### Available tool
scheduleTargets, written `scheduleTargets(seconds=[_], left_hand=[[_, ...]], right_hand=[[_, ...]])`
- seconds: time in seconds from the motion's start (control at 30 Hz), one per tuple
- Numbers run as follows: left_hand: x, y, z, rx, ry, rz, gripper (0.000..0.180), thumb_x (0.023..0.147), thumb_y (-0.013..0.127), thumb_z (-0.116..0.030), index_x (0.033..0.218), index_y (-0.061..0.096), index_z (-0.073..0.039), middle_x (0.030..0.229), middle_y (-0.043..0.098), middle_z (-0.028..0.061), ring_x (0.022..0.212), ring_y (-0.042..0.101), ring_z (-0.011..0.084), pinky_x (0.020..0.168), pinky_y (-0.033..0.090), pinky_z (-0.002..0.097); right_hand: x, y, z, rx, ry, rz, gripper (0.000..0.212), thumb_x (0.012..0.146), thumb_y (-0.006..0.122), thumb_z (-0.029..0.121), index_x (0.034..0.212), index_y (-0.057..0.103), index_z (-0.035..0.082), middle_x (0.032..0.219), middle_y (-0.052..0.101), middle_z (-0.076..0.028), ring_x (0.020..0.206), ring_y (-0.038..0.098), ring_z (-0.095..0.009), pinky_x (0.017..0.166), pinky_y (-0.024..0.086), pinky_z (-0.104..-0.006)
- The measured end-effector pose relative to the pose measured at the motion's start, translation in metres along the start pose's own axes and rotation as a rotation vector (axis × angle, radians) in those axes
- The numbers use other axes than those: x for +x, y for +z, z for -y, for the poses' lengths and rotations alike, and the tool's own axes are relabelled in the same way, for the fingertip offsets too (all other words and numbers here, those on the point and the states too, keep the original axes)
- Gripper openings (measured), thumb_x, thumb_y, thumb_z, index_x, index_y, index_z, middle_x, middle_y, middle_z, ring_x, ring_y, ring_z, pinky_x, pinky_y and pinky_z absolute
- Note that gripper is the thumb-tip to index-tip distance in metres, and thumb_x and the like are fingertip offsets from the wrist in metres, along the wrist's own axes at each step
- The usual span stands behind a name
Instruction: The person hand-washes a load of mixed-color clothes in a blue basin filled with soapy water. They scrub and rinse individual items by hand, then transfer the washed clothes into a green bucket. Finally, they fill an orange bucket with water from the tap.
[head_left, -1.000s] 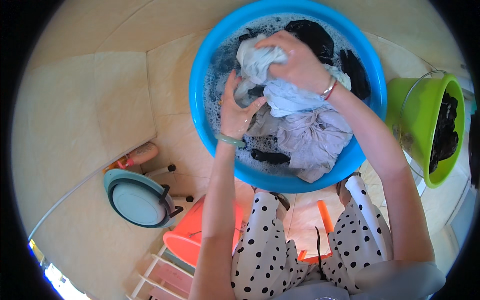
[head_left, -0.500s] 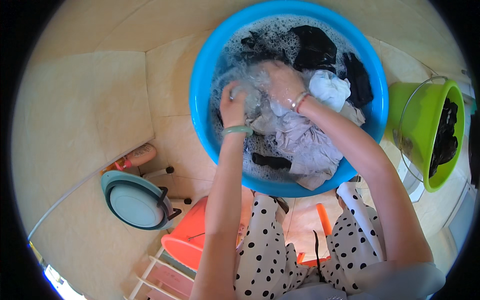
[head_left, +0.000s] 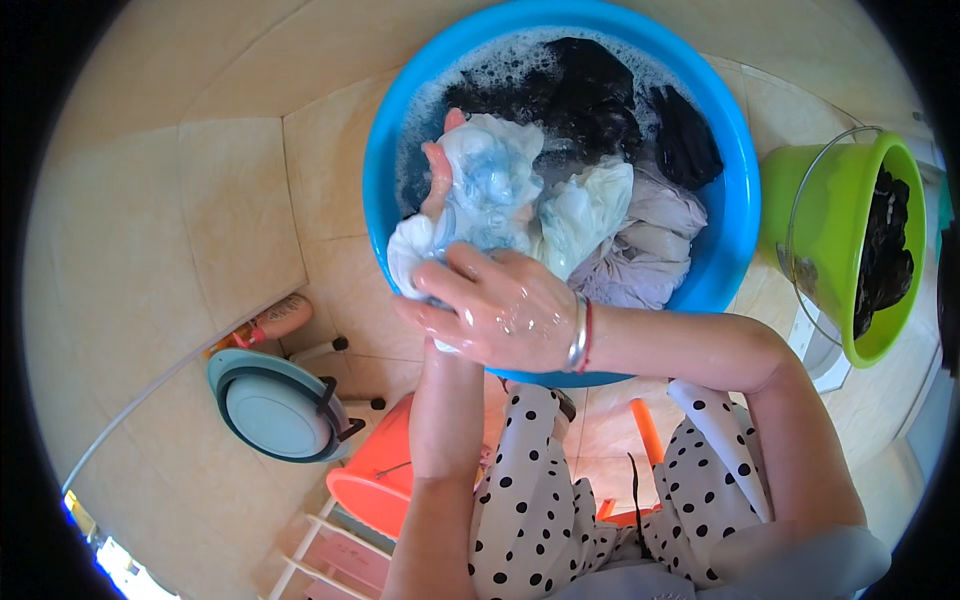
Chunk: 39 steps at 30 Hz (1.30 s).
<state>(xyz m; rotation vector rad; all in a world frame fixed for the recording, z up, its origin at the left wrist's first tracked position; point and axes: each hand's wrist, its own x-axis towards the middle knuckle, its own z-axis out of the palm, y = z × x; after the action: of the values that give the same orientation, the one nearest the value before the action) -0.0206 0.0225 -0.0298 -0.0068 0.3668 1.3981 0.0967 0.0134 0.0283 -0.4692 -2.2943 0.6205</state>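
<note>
Observed right hand (head_left: 505,310) clamped on near end of white cloth (head_left: 492,172), lengthwise near left to far right; cannot tell closure of left hand (head_left: 438,182) beneath.

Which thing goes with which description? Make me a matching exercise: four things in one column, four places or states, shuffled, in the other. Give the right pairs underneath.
Things
1. Left hand
2. Green bucket
3. Right hand
4. Blue basin

Places and states
A. Has a silver bangle at its wrist
B. Contains foamy water and a lilac-grey cloth
C. Mostly covered by a wet whitish cloth
D. Stands at the picture's right, with black contents

Right pairs: 1-C, 2-D, 3-A, 4-B
</note>
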Motion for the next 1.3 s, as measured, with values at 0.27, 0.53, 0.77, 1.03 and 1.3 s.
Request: scheduleTargets(seconds=[0.27, 0.53, 0.77, 1.03, 1.3], left_hand=[[-0.006, -0.003, 0.015, 0.156, 0.332, -0.414, 0.038, 0.098, 0.052, -0.032, 0.129, 0.051, -0.01, 0.118, 0.059, 0.0077, 0.099, 0.06, 0.0202, 0.083, 0.051, 0.0346], [-0.011, 0.008, 0.015, 0.61, 0.416, -0.749, 0.034, 0.099, 0.05, -0.027, 0.126, 0.052, -0.007, 0.121, 0.057, 0.0057, 0.107, 0.059, 0.0193, 0.091, 0.047, 0.0306], [-0.036, -0.072, -0.005, 0.64, 0.328, -0.688, 0.05, 0.102, 0.049, -0.024, 0.148, 0.03, -0.018, 0.141, 0.045, 0.0061, 0.126, 0.047, 0.0228, 0.101, 0.04, 0.0452], [-0.014, -0.083, 0.017, 0.502, 0.206, -0.814, 0.059, 0.098, 0.056, -0.023, 0.15, 0.028, -0.022, 0.139, 0.046, 0.008, 0.124, 0.046, 0.0253, 0.103, 0.041, 0.0431], [-0.022, -0.056, -0.01, 0.107, 0.09, -0.315, 0.053, 0.097, 0.05, -0.052, 0.122, 0.056, -0.006, 0.115, 0.064, 0.011, 0.105, 0.061, 0.0233, 0.092, 0.05, 0.0378]], right_hand=[[0.018, 0.017, -0.037, 0.191, 0.064, -0.256, 0.023, 0.074, 0.077, 0.021, 0.075, 0.056, 0.011, 0.077, 0.053, -0.005, 0.055, 0.059, -0.022, 0.045, 0.049, -0.0329], [-0.017, 0.047, -0.147, -0.017, 0.453, 0.077, 0.023, 0.089, 0.06, 0.03, 0.085, 0.065, 0.008, 0.087, 0.065, -0.01, 0.076, 0.064, -0.035, 0.067, 0.053, -0.0437], [-0.036, 0.043, -0.147, -0.043, 0.401, 0.193, 0.053, 0.083, 0.069, 0.024, 0.132, 0.049, 0.015, 0.119, 0.05, -0.012, 0.103, 0.057, -0.038, 0.085, 0.051, -0.0435], [-0.039, 0.101, -0.19, -0.148, 0.668, 0.723, 0.027, 0.084, 0.061, 0.014, 0.111, 0.063, 0.013, 0.102, 0.059, -0.014, 0.095, 0.061, -0.036, 0.084, 0.052, -0.042], [-0.01, 0.039, -0.053, 0.306, 0.1, 0.102, 0.007, 0.075, 0.063, 0.013, 0.082, 0.061, 0.011, 0.089, 0.055, -0.006, 0.085, 0.058, -0.027, 0.073, 0.052, -0.0379]])
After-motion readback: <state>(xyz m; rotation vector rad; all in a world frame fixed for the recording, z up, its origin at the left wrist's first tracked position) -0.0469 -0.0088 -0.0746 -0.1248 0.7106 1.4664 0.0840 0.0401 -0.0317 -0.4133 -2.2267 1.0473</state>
